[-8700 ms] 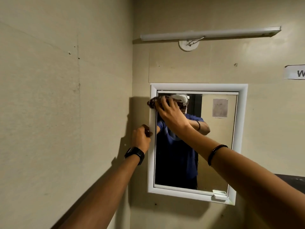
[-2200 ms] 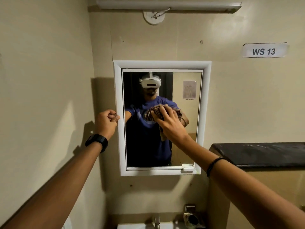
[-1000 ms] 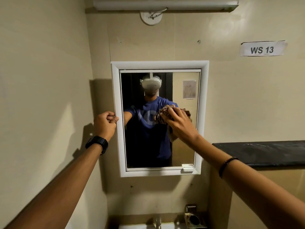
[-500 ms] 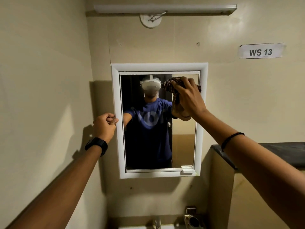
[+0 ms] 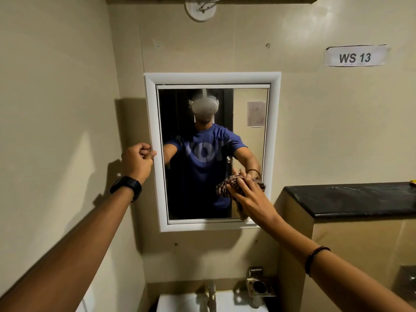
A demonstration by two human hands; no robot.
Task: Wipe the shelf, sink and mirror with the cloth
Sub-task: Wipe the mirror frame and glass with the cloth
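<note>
right hand (image 5: pixel 252 197) with cloth (image 5: pixel 227 185) on mirror (image 5: pixel 202 176), lower right corner

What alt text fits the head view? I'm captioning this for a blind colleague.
The right hand presses a patterned cloth against the lower right of a white-framed mirror, while the left hand grips the frame's left edge. A dark shelf sits to the right; a tap and sink lie below.
</note>
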